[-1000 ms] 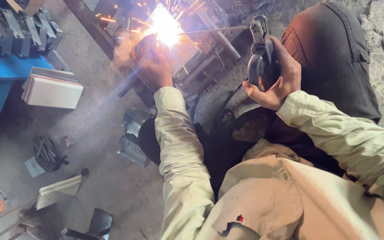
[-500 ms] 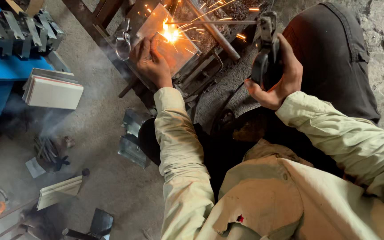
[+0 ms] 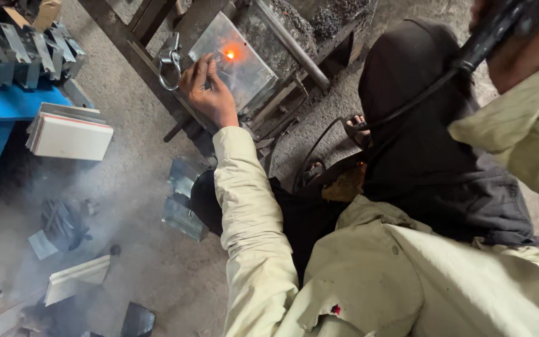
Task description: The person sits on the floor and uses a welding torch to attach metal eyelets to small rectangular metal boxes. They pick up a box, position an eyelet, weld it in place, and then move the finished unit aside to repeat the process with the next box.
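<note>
At top centre, on the dark metal frame (image 3: 133, 47), sits the shiny steel plate (image 3: 235, 62), tilted, with an orange glowing spot (image 3: 230, 54) near its upper middle. Your left hand (image 3: 204, 90) rests on the plate's left edge, fingers curled narrow and bunched, fingertips (image 3: 210, 60) pinching something thin just left of the glow; what it is, too small to tell. A metal ring clamp (image 3: 169, 59) hangs just beside that hand, on the frame. A grey round bar (image 3: 294, 47) runs diagonally past the plate's right side.

Your right hand (image 3: 519, 47) is at the top right corner, mostly cut off by the edge; it seems wrapped round a black handle (image 3: 500, 25), but finger spread cannot be told. A black cable (image 3: 400, 109) drops from the handle across your dark-clad knee (image 3: 419, 93).

Left side: blue bench (image 3: 7, 106) with a row of bent metal brackets (image 3: 26, 50) on top, a stack of white panels (image 3: 70, 134) leaning beside it. Small shiny folded sheet pieces (image 3: 182, 200) lie on the floor by your left sleeve (image 3: 251, 218). Smoke haze blurs the scraps at lower left; hard to make out.
</note>
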